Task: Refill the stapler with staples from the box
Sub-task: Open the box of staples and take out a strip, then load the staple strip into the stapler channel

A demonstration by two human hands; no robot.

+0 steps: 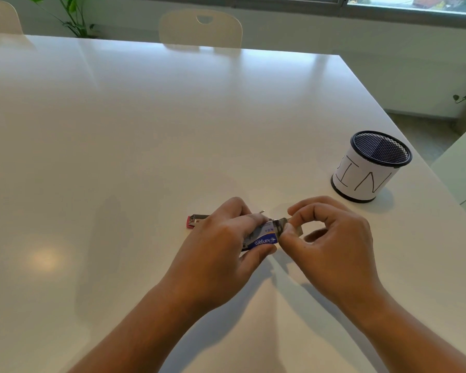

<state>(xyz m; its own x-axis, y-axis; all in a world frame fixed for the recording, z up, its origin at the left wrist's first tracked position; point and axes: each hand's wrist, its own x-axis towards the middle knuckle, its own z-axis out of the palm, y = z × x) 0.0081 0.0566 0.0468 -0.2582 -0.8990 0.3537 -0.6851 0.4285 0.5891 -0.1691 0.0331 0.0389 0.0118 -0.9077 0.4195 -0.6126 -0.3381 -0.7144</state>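
The task looks to be in its early part. The left hand grips the small blue staple box between thumb and fingers, just above the worktop. The right hand pinches the box's open end flap, or perhaps a strip of staples being drawn out; the view is too small to say which. The stapler lies on the worktop just beyond the left hand, half hidden by it, its pink end and metal part showing, untouched by either hand. Well beyond the right hand stands a mesh pen cup. Left to do: free a strip, load it, and close the stapler.
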